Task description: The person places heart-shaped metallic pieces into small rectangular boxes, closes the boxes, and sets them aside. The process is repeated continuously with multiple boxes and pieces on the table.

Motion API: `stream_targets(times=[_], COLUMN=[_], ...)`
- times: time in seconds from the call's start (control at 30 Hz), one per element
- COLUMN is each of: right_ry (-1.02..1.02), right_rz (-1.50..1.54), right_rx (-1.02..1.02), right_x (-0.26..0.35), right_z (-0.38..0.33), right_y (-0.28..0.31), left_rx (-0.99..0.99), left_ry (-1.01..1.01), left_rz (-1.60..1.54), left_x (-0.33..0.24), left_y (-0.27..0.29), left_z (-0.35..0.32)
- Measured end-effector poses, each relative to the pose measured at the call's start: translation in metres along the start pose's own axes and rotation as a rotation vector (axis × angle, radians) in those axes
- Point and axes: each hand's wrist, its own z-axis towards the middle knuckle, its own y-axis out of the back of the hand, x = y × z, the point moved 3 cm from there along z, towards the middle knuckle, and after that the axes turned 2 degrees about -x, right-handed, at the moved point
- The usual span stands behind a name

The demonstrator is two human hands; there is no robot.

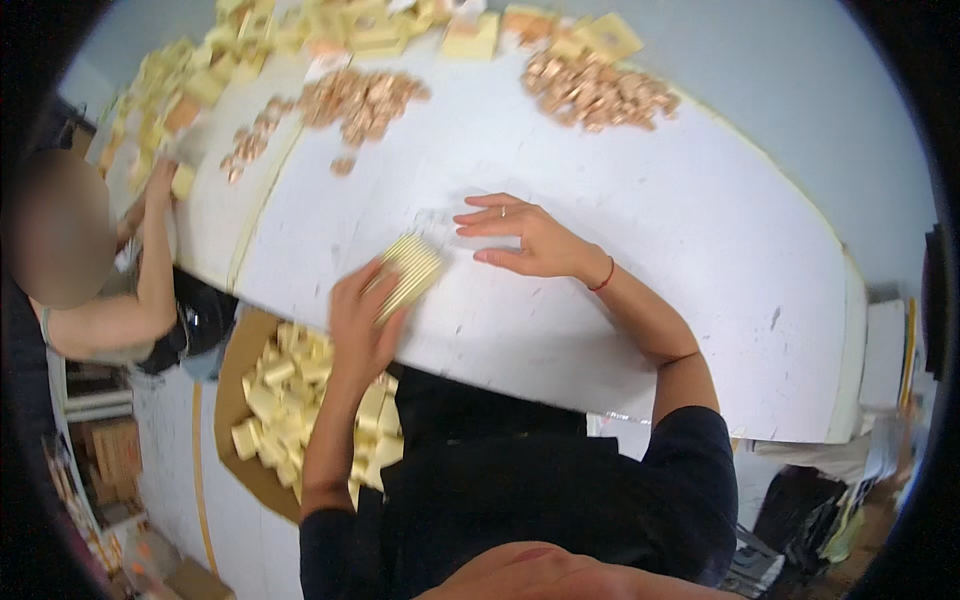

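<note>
With the left grip (pixel 362 310), pinches a pale yellow striped block (pixel 415 270) between thumb and fingers, turned askew over the white tabletop (pixel 560 340); cannot tell whether touching it. To the right of the block and apart from it, has the right grip (pixel 535 243) spread, with thumb away from fingers and fingertips directed toward the block. Wears a ring (pixel 503 211) on that hand and a red cord (pixel 605 274) at its wrist. Well beyond both grips, faces two heaps of copper-coloured pieces (pixel 365 100), and behind these a row of pale yellow boxes (pixel 470 37). Below the left grip, has a cardboard carton (pixel 262 488) full of more such boxes. Well to its left, sits near a co-worker's hand (pixel 160 182) at a small yellow box (pixel 183 181).
</note>
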Motion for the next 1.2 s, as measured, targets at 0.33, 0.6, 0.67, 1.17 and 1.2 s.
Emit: stream_targets(times=[0.33, 0.6, 0.67, 1.17, 1.2], right_ry=[-0.374, -0.621, -0.304, -0.351, -0.313], right_rz=[-1.076, -0.821, -0.878, -0.149, -0.392], right_rx=[-0.980, -0.454, -0.640, -0.844, -0.913], right_x=[-0.232, -0.247, -0.203, -0.181, -0.229], right_z=[0.003, 0.052, 0.061, -0.022, -0.061], right_y=[0.272, 0.245, 0.208, 0.200, 0.256], left_rx=[-0.433, -0.364, -0.233, -0.204, -0.159], left_ry=[0.671, 0.293, 0.164, 0.116, 0.200], left_rz=[0.517, 0.032, -0.083, -0.529, -0.667], left_x=[0.053, 0.017, 0.003, 0.016, 0.029], left_y=[0.135, 0.048, 0.016, -0.084, -0.086], left_z=[-0.210, -0.040, 0.020, 0.133, 0.125])
